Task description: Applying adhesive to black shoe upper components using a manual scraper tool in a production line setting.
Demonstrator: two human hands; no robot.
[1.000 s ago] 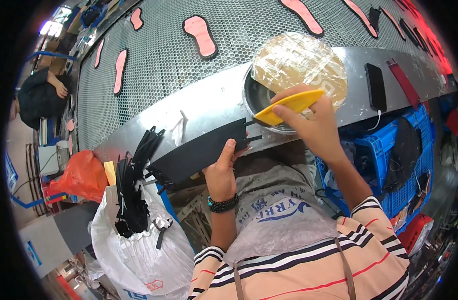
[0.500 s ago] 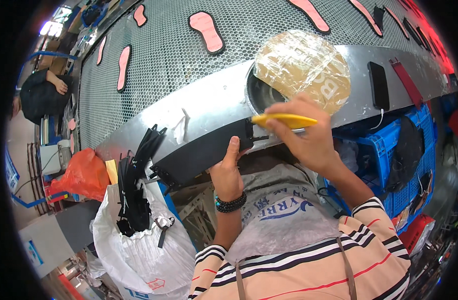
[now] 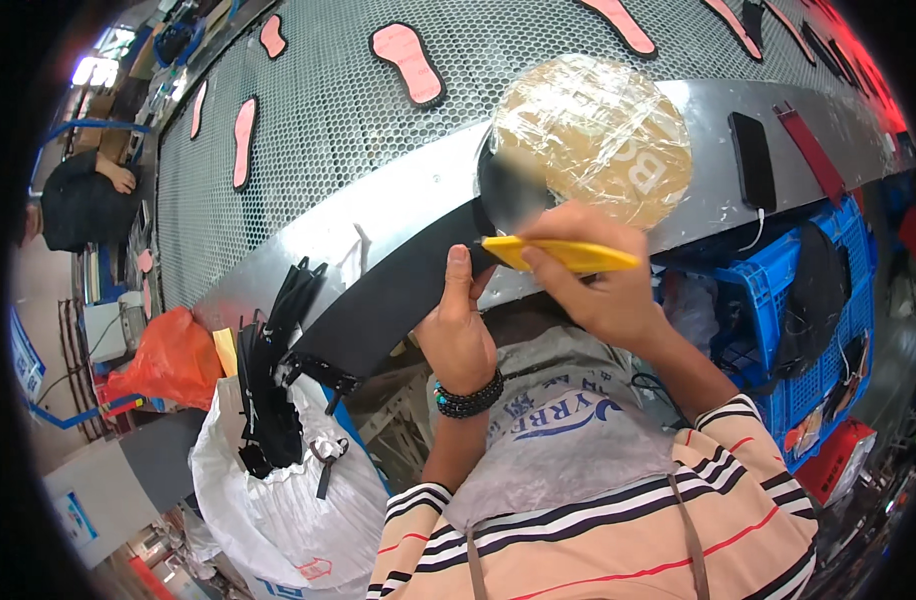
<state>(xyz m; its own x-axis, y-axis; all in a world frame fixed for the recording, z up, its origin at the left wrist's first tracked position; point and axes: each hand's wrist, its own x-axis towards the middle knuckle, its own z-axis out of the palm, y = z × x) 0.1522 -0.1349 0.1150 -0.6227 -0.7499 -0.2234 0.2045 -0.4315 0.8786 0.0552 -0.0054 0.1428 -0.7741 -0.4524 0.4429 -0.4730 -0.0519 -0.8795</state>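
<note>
Hands at work on a black strip (image 3: 378, 300) at the metal bench edge (image 3: 378, 215), twelve o'clock from the worker's chest.

Left hand (image 3: 461, 335) clamps the strip, thumb pressed flat on top; right hand (image 3: 603, 290) is curled tight round a yellow tool (image 3: 563, 254) whose tip meets the strip's near end at the left thumb. Risk, by appearance: the tip could skid onto that thumb, or the long strip sag toward eight o'clock and slide off over the white sack (image 3: 278, 510).

A shoe factory floor: pink insoles (image 3: 408, 62) ride a perforated mesh conveyor (image 3: 318, 130) beyond a steel bench (image 3: 398, 215), with blue plastic crates (image 3: 778, 290) right and black straps bagged in a white sack (image 3: 278, 500) left.
</note>
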